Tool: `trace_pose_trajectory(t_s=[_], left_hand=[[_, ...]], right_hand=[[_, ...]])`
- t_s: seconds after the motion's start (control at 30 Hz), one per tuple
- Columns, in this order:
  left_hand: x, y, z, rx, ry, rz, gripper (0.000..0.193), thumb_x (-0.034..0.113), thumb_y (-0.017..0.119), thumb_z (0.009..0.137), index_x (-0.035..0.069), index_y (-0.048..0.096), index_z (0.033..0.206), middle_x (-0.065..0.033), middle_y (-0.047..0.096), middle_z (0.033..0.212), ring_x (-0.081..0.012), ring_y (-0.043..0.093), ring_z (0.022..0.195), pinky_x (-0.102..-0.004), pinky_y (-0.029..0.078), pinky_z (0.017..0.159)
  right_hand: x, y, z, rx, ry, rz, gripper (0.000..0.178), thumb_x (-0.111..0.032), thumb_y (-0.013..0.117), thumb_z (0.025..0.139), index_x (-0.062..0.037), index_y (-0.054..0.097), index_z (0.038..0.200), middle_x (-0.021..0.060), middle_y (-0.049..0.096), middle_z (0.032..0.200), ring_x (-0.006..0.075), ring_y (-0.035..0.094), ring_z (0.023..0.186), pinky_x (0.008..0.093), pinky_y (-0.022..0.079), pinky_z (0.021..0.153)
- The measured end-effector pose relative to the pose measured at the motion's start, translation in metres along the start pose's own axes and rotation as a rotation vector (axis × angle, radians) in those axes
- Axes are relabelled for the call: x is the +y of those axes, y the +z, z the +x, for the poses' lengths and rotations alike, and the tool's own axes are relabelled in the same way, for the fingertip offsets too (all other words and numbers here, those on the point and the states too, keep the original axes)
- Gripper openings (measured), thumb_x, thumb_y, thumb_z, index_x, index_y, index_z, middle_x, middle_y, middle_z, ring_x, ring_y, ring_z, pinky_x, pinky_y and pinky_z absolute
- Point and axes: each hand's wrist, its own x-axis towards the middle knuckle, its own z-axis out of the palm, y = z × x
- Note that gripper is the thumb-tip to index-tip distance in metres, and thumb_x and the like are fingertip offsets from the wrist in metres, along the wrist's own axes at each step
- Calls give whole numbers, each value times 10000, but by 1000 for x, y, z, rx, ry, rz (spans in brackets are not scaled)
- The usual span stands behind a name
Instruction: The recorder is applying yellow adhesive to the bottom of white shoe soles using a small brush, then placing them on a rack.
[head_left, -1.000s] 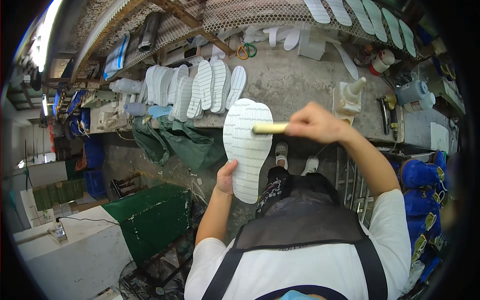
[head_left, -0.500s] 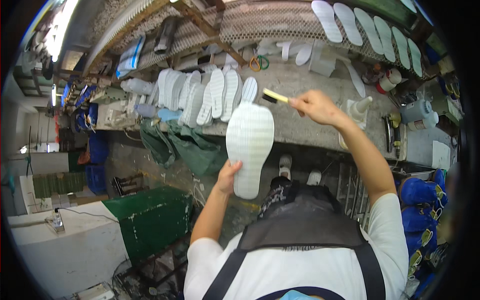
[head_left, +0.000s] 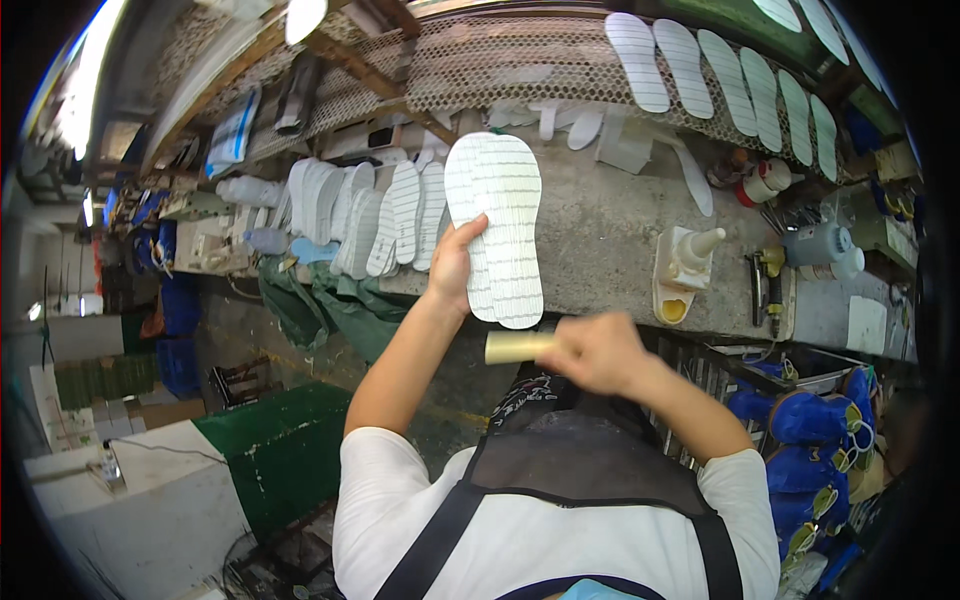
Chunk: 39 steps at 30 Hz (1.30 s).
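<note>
We hold a set of striped white insoles (head_left: pixel 510 225) upright in our left hand (head_left: pixel 455 268), seemingly two of them overlapping. Our thumb presses on their striped face near the left edge; the other fingers are mostly hidden behind, so we pinch the insoles between the two. They are raised in front of the near edge of the desk (head_left: pixel 600 215), toes pointing away from us.

Our right hand (head_left: pixel 600 355) has its fingers curled tight around a pale yellow brush (head_left: pixel 512 347), blurred, just below the heel end of the insoles. We cannot tell whether the two touch.

On the desk to our left stands a row of insoles (head_left: pixel 315 205), and a green cloth (head_left: pixel 345 325) hangs below. To our right is a white bottle with a spout (head_left: pixel 690 260). More insoles (head_left: pixel 685 70) lie side by side on the mesh shelf (head_left: pixel 500 70).
</note>
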Motion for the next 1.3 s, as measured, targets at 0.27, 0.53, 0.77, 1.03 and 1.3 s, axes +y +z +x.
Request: trace_pose_trajectory(t_s=[0.27,0.53,0.77,1.03,1.3], left_hand=[[31,73,114,-131,19,172,401,180,503,869,-38,454,1202,-183,614,1027,-297,627,909,-411,526,790],[81,118,321,35,208,753,373,276,543,879,4,523,1134,-149,619,1038,-273,620,921,-444,520,770],[128,76,285,155,386,789,432,361,464,909,0,519,1139,-148,627,1001,-265,628,858,-411,526,743],[-1,4,40,86,98,512,552,430,352,935,-44,461,1197,-159,621,964,-244,619,696,-359,523,608],[-137,-97,-99,174,-256,115,599,482,337,939,-11,416,1270,-168,602,1074,-228,631,777,-364,555,649]], right_hand=[[141,-60,8,774,460,265,411,-336,500,908,-4,519,667,70,468,532,162,422,498,330,339,489],[134,46,-145,699,893,464,440,-347,478,919,-7,525,645,45,464,529,120,450,523,300,359,504],[130,57,-158,58,1045,-210,436,-453,482,879,-52,618,778,192,624,685,368,626,696,471,481,601],[244,125,-264,-373,1237,-385,244,-366,508,876,-214,689,940,91,670,889,283,651,838,406,515,698],[178,2,-164,636,870,-168,432,-434,463,895,-26,571,806,245,581,703,453,558,723,522,407,620]])
